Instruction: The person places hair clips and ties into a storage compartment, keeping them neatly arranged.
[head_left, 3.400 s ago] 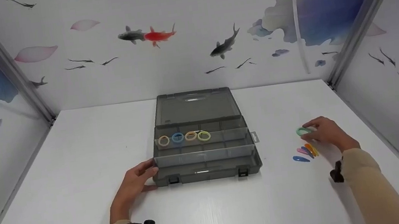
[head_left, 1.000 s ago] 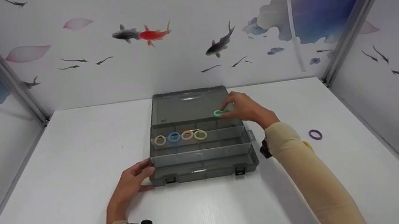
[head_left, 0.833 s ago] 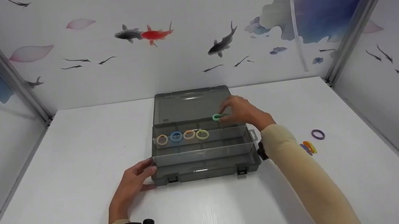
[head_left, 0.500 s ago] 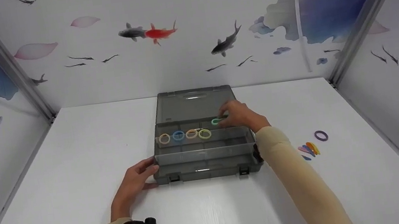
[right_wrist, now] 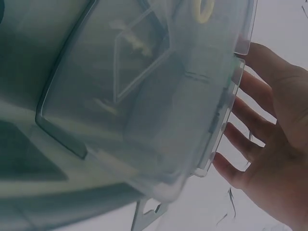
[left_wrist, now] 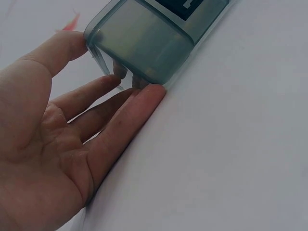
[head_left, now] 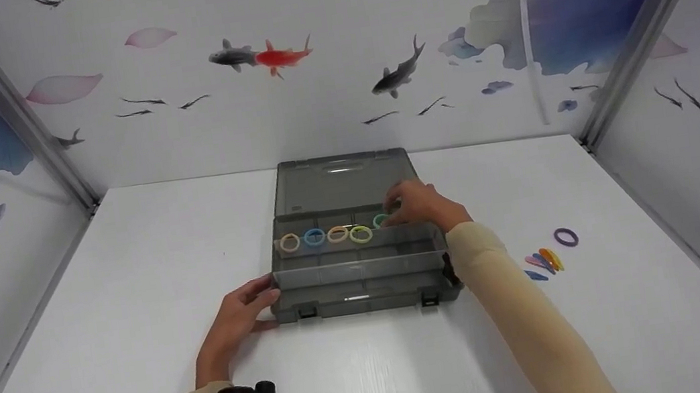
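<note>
A grey see-through organizer box (head_left: pixel 364 305) lies with its lid (head_left: pixel 344 180) folded back. My left hand (head_left: pixel 234 316) holds its left front corner, thumb above and fingers lower down, as the left wrist view (left_wrist: pixel 72 115) of that hand shows. Over the back compartment, my right hand (head_left: pixel 422 202) pinches a green hair tie (head_left: pixel 380 220); its fingertips are hidden behind a clear wall in the right wrist view. A row of hair ties stands along the divider: beige (head_left: pixel 290 243), blue (head_left: pixel 315 237), orange (head_left: pixel 337 234) and yellow (head_left: pixel 361 234).
On the white table to the right lie a purple hair tie (head_left: pixel 566 237) and several small drop-shaped clips (head_left: pixel 544 261) in blue, pink, orange and yellow. Printed panels (head_left: pixel 338 110) close off the table at the back and sides. The right forearm (head_left: pixel 524 309) crosses beside the box.
My right hand has carried the green hair tie from the table on the right to the box and lowered it into the back compartment beside the yellow one. The left hand has stayed at the corner.
</note>
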Tool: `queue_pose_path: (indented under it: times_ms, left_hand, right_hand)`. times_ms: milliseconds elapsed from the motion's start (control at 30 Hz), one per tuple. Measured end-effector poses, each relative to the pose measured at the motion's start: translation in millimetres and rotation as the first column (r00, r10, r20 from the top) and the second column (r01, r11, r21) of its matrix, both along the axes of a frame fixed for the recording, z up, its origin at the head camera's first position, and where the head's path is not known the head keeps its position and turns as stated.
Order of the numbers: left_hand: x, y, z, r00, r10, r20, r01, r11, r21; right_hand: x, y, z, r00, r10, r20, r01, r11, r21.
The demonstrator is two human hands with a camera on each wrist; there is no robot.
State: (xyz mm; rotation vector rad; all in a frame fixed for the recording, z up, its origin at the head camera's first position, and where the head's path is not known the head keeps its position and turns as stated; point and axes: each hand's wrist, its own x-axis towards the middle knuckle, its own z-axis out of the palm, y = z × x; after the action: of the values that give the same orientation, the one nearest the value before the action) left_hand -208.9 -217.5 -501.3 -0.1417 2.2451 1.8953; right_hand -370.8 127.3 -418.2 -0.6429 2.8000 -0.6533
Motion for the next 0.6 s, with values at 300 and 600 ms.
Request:
queue_pose_path:
  times_ms: [300,600]
  left_hand:
    - [2.6,-0.4,4.8,1.0,-0.011,-0.014,0.011,1.0,0.004]
    - [2.7,-0.5,3.1,1.0,-0.009,-0.012,0.009,1.0,-0.001]
  right_hand:
    - [-2.3,12,7.9,0.998,0.054,0.023,-0.051,0.992,-0.112]
    - [13.6,33,24.6,0.989,0.108,-0.098,-0.122,0.982,-0.145]
